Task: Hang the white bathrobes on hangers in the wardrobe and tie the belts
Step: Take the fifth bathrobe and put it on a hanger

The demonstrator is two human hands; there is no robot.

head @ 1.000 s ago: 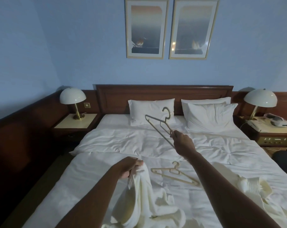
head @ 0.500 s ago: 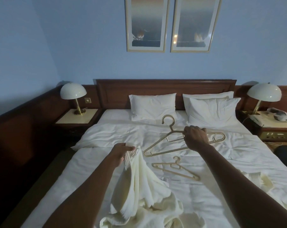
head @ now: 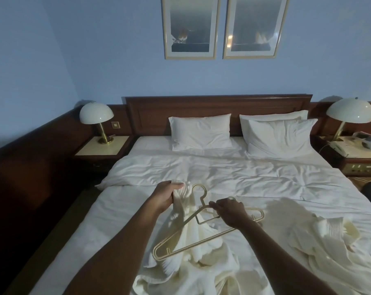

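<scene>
A white bathrobe [head: 197,237] hangs bunched from my left hand [head: 165,195], which grips its upper edge above the bed [head: 254,179]. My right hand [head: 229,211] holds a gold hanger [head: 180,245] by its shoulder near the neck, laid across the front of the robe with its hook [head: 199,190] beside my left hand. A second white bathrobe [head: 333,248] lies crumpled on the bed at the right. A second gold hanger [head: 255,212] lies on the bed behind my right hand, mostly hidden. No wardrobe is in view.
Two white pillows [head: 201,133] lean on the wooden headboard [head: 218,105]. A nightstand with a dome lamp [head: 96,118] stands at the left. The right nightstand carries another lamp [head: 349,111] and a telephone [head: 339,145]. Dark wood panelling [head: 31,162] runs along the left wall.
My right hand has brought the hanger down and toward me, from above the bed onto the robe. My left hand lifted the robe's top edge slightly higher. The camera tilted down.
</scene>
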